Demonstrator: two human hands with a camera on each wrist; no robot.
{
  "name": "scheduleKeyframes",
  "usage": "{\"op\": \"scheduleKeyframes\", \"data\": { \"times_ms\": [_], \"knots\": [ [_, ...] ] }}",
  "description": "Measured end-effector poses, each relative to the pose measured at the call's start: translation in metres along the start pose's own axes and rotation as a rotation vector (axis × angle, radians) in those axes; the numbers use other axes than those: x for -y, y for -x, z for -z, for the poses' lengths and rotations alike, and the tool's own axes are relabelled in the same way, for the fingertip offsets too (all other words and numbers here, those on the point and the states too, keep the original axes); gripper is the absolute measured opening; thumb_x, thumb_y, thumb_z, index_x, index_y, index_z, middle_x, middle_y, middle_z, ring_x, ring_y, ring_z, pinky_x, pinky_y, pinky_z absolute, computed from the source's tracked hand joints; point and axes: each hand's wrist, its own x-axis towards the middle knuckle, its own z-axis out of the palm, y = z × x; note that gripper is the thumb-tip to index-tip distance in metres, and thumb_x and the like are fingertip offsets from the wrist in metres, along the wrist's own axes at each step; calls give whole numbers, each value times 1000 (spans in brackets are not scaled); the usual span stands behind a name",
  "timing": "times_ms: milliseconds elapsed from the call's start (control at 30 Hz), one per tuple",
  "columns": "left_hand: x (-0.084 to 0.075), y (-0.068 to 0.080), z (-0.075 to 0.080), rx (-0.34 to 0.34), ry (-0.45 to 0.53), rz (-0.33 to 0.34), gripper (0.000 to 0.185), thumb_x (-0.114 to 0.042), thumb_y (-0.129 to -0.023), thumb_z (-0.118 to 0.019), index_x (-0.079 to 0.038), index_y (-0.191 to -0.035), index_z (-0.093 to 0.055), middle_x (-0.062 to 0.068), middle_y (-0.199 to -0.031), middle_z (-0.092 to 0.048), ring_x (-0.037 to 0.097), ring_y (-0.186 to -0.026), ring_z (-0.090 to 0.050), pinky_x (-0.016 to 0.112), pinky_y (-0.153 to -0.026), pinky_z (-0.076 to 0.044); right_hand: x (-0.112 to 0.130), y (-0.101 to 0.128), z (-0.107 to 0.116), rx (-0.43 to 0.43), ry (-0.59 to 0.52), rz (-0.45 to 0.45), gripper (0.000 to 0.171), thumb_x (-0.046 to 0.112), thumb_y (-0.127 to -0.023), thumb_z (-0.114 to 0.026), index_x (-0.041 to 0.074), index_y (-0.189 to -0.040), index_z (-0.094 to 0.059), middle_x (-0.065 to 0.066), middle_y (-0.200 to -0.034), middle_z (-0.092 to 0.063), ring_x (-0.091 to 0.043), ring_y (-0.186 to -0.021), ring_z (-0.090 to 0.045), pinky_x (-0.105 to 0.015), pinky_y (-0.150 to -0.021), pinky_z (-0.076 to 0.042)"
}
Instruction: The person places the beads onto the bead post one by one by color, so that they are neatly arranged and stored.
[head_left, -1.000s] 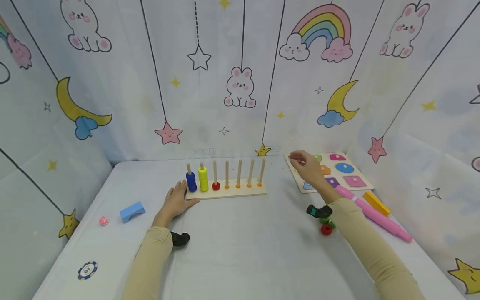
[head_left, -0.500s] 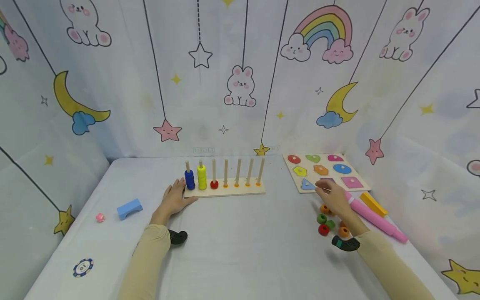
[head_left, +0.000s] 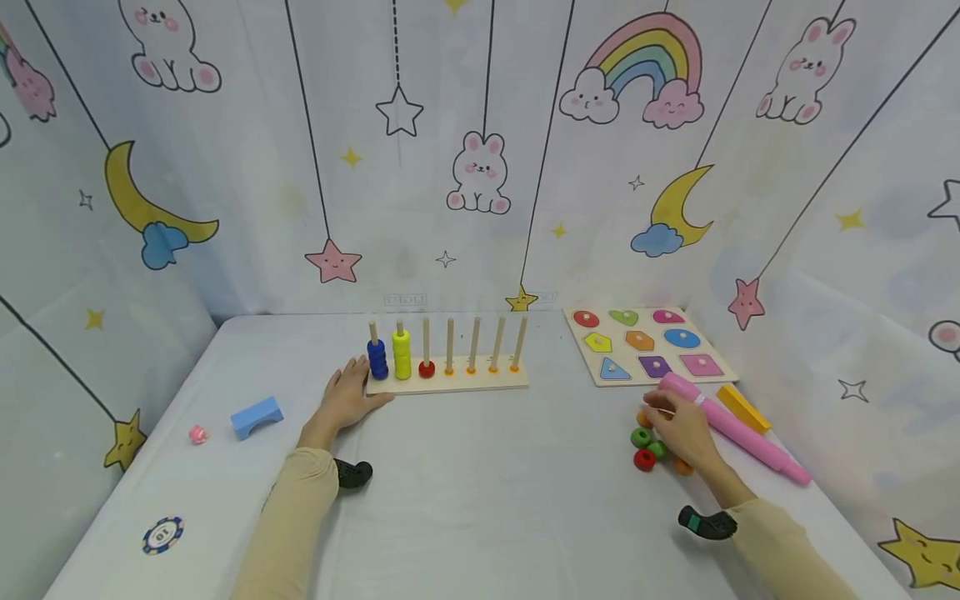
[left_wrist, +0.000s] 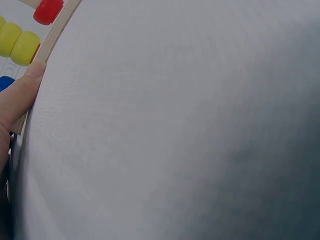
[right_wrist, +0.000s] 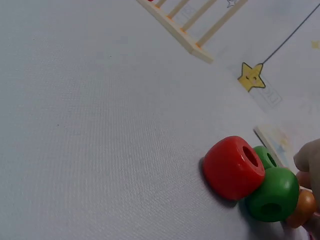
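Observation:
My left hand (head_left: 345, 398) holds the left end of a wooden peg stand (head_left: 450, 382), thumb along its front edge and fingers at its left side. In the left wrist view the thumb (left_wrist: 22, 95) presses that edge. Blue beads (head_left: 378, 360), yellow beads (head_left: 402, 356) and one red bead (head_left: 427, 369) sit on its left pegs; the other pegs carry none. My right hand (head_left: 684, 429) is over a loose pile, fingers bent, beside an orange bead (head_left: 643, 419). Green beads (right_wrist: 272, 195) and a red bead (right_wrist: 233, 167) lie by it. Its fingertips are partly hidden.
A shape puzzle board (head_left: 592, 367) lies at the back right. Near it are a pink stick (head_left: 750, 433) and a yellow block (head_left: 744, 408). On the left lie a blue arched block (head_left: 257, 417), a small pink piece (head_left: 198, 434) and a poker chip (head_left: 162, 535).
My right hand has moved from above the puzzle board back toward me and down to the loose beads. My left hand has stayed at the peg stand.

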Motion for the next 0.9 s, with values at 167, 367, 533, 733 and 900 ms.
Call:
{"op": "scheduleKeyframes", "data": {
  "times_ms": [167, 367, 533, 733, 900],
  "knots": [
    [-1, 1, -1, 0, 2, 4, 90, -45, -89, -62, 8, -146, -18, 26, -152, -14, 40, -141, -5, 52, -113, 4, -1, 4, 1, 2, 9, 32, 31, 17, -95, -58, 0, -120, -57, -19, -115, -62, -35, -108, -56, -51, -92, -46],
    [-2, 0, 0, -5, 1, -3, 90, -47, -89, -61, 8, -146, -18, 27, -152, -14, 40, -141, -5, 52, -113, 4, 2, 7, 6, 15, 73, 24, 31, 10, -91, -61, -2, -119, -57, -21, -112, -62, -36, -103, -57, -53, -90, -48],
    [-3, 0, 1, -4, -3, -5, 91, -46, -89, -61, 9, -146, -18, 27, -152, -14, 41, -141, -5, 52, -113, 3, 3, 10, 9, 23, 85, -26, 30, 5, -89, -59, -4, -118, -58, -22, -111, -62, -36, -99, -57, -53, -89, -48],
    [-3, 0, 1, -11, -1, -4, 92, -47, -88, -61, 8, -147, -17, 27, -152, -14, 40, -141, -5, 52, -113, 3, 2, 10, 10, 14, 90, -60, 32, 11, -91, -60, -4, -119, -57, -22, -111, -62, -37, -100, -56, -54, -89, -47],
    [-2, 1, 0, -8, -1, -2, 92, -46, -88, -62, 8, -147, -17, 27, -152, -14, 40, -141, -5, 53, -113, 3, 3, 8, 10, -18, 76, -65, 34, 17, -92, -61, -3, -119, -58, -22, -111, -62, -37, -101, -56, -53, -89, -47]
  ]
}}
